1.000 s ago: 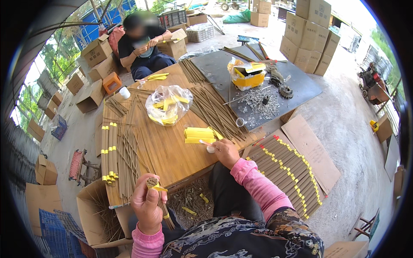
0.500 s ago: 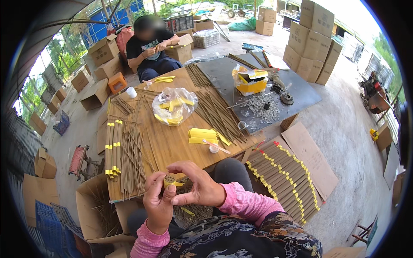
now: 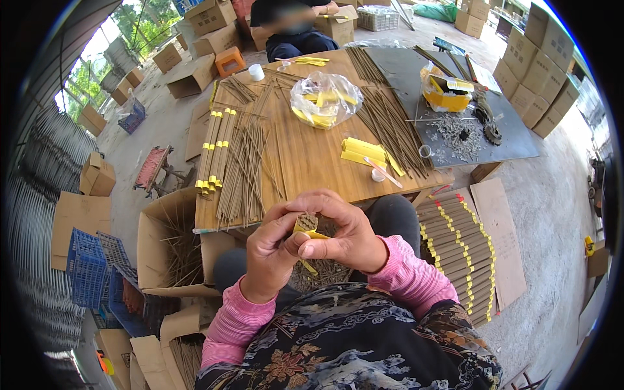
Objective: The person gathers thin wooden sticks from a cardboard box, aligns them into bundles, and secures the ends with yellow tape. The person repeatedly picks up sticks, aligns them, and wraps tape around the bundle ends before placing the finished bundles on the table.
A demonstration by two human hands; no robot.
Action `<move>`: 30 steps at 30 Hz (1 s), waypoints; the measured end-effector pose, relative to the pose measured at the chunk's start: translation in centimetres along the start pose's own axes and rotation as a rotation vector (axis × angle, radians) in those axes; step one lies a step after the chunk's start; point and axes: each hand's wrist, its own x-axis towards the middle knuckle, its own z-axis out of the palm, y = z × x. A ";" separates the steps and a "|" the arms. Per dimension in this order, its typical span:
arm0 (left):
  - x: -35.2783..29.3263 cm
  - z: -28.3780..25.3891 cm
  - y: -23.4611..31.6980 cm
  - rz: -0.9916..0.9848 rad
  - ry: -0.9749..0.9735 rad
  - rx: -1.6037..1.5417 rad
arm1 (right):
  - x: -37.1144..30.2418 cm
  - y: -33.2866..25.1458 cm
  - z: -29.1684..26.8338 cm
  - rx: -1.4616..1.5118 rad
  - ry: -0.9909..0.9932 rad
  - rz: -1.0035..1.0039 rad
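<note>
Above my lap, near the table's front edge, a bundle of brown incense sticks (image 3: 307, 222) points its cut end up at me. A yellow paper strip (image 3: 315, 234) goes round it, just below the end. My left hand (image 3: 268, 247) is closed around the bundle on its left side. My right hand (image 3: 351, 237) is closed on the bundle and strip from the right, both thumbs meeting at the front. The lower length of the bundle is hidden behind my hands. On the table, finished-looking banded bundles (image 3: 216, 149) lie beside loose sticks (image 3: 244, 172).
The wooden table (image 3: 305, 162) bears a plastic bag of yellow strips (image 3: 325, 97), a stack of yellow paper (image 3: 364, 153) and a small white cup (image 3: 377, 175). Banded bundles (image 3: 458, 253) lie at right on cardboard. An open carton (image 3: 153, 244) stands left. A person (image 3: 292, 32) sits across.
My right hand's fingers, spread and arched beside the bundle before, have closed in on it and the yellow strip. My view has tilted down and turned left.
</note>
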 end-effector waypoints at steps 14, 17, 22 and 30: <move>0.1 0.1 0.3 -0.155 -0.165 -0.458 | -0.1 0.4 -1.1 0.078 -0.034 0.005; 0.2 -0.2 0.2 -0.207 -0.205 -0.450 | -0.2 0.8 -1.4 0.051 -0.051 -0.030; 0.7 -0.2 0.4 -0.286 -0.291 -0.555 | 0.1 0.9 -1.8 0.137 -0.096 -0.017; 0.6 -0.4 0.1 -0.397 -0.384 -0.735 | 1.0 1.9 -2.6 0.169 -0.220 -0.130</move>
